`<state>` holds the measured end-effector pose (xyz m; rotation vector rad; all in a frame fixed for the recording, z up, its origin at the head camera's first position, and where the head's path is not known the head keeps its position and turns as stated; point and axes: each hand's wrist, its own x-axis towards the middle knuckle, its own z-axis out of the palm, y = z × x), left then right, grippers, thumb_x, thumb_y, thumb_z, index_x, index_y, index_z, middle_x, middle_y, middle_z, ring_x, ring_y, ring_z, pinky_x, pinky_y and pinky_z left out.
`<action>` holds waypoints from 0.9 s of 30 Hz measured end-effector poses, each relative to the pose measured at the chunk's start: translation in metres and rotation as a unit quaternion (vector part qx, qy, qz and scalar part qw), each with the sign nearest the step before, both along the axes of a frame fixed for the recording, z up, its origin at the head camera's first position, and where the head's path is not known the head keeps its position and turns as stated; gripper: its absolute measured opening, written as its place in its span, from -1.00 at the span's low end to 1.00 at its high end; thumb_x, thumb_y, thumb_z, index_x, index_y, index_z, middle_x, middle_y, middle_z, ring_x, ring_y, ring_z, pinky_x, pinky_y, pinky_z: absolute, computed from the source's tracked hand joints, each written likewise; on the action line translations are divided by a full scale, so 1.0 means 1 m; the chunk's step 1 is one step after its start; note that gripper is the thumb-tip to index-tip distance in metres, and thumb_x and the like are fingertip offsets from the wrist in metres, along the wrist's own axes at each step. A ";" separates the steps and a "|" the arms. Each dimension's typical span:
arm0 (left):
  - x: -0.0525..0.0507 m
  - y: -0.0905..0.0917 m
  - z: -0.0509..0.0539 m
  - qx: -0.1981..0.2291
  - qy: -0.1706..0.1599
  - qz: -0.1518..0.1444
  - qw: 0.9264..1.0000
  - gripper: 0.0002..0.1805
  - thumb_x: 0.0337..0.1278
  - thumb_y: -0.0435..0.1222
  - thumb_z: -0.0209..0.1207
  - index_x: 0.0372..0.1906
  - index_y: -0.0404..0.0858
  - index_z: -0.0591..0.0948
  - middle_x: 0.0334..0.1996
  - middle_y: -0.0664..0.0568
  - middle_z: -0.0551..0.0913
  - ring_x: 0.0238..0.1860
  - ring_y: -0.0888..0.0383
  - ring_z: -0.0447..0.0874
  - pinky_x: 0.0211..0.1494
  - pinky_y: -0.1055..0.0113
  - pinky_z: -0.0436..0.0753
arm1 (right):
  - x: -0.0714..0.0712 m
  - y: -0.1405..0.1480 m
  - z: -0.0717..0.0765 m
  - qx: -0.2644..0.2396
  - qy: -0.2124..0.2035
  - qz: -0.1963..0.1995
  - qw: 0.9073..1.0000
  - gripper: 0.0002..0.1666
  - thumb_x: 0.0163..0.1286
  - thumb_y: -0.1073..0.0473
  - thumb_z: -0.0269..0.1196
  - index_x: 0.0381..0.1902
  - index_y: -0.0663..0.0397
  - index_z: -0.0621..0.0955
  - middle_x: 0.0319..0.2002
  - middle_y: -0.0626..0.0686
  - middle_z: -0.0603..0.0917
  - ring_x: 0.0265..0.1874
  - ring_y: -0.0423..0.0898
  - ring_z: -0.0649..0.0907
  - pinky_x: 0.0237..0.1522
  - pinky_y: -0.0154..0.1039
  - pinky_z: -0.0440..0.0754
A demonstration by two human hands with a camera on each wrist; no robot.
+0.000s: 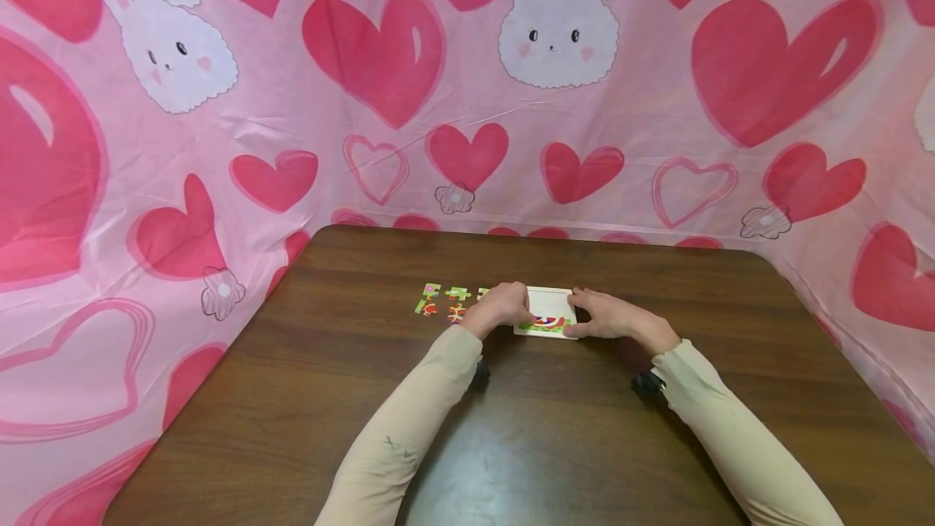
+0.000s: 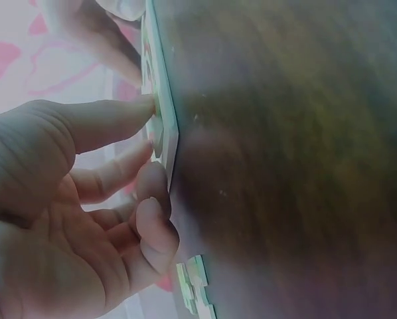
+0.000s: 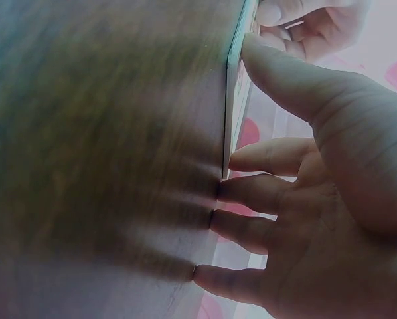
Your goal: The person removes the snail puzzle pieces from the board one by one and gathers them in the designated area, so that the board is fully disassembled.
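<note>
In the head view a shallow white puzzle tray (image 1: 551,300) lies on the table, with colourful green-edged puzzle pieces (image 1: 548,323) along its near side. My left hand (image 1: 502,307) is at the tray's left side. Its thumb and index finger pinch a small green-edged puzzle piece (image 2: 158,126) at the tray, mostly hidden by the fingertips; the other fingers are bent. Across from it, my right hand (image 1: 612,315) rests at the right side. Its thumb touches the tray's near right part, and the other fingers (image 3: 241,227) reach down, spread and nearly straight, to the table.
Several loose puzzle pieces (image 1: 458,293) lie in rows left of the tray, some partly behind the left hand. The brown wooden table (image 1: 526,428) is bordered by a pink cloth (image 1: 467,88) with hearts and rabbits.
</note>
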<state>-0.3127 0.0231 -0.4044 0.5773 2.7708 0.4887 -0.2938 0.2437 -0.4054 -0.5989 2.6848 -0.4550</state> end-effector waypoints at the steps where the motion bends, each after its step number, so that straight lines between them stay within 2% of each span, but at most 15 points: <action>1: 0.000 0.001 0.000 -0.003 -0.001 0.002 1.000 -0.78 0.07 -0.10 0.36 -0.52 -0.13 0.69 -0.54 0.14 0.63 -0.47 0.19 0.52 -0.41 0.36 0.46 | 0.000 0.000 0.000 0.000 0.000 0.001 1.000 0.04 0.26 -0.28 0.29 0.44 0.29 0.26 0.47 0.40 0.15 0.48 0.36 0.13 0.43 0.28 0.10; 9: 0.000 0.001 0.002 0.013 -0.007 0.012 1.000 -0.76 0.08 -0.10 0.37 -0.49 -0.15 0.63 -0.53 0.12 0.59 -0.49 0.19 0.49 -0.44 0.37 0.43 | -0.001 0.001 -0.001 0.000 -0.005 -0.007 1.000 0.03 0.25 -0.26 0.30 0.45 0.25 0.25 0.48 0.37 0.16 0.48 0.34 0.13 0.43 0.27 0.10; 17: 0.002 -0.008 0.009 0.048 0.028 -0.013 0.998 -0.88 0.09 -0.21 0.31 -0.43 -0.13 0.60 -0.44 0.13 0.60 -0.38 0.17 0.53 -0.32 0.34 0.48 | -0.002 0.001 -0.002 0.005 0.007 0.006 1.000 -0.02 0.28 -0.26 0.28 0.41 0.29 0.31 0.46 0.42 0.18 0.47 0.37 0.15 0.42 0.27 0.13; 21: 0.001 -0.014 0.012 0.071 0.023 -0.019 0.997 -0.90 0.14 -0.23 0.28 -0.37 -0.14 0.60 -0.39 0.10 0.61 -0.36 0.16 0.51 -0.30 0.34 0.47 | -0.002 0.001 -0.002 0.011 0.008 0.006 1.000 -0.04 0.29 -0.26 0.28 0.40 0.28 0.32 0.46 0.41 0.18 0.47 0.37 0.15 0.42 0.28 0.13; 27: -0.002 -0.029 0.016 0.109 0.003 -0.027 0.994 -0.90 0.19 -0.24 0.26 -0.35 -0.17 0.59 -0.42 0.08 0.58 -0.42 0.20 0.47 -0.38 0.39 0.43 | -0.001 0.000 -0.001 0.011 0.002 -0.001 1.000 -0.01 0.27 -0.26 0.28 0.43 0.25 0.29 0.47 0.39 0.17 0.47 0.36 0.14 0.42 0.29 0.12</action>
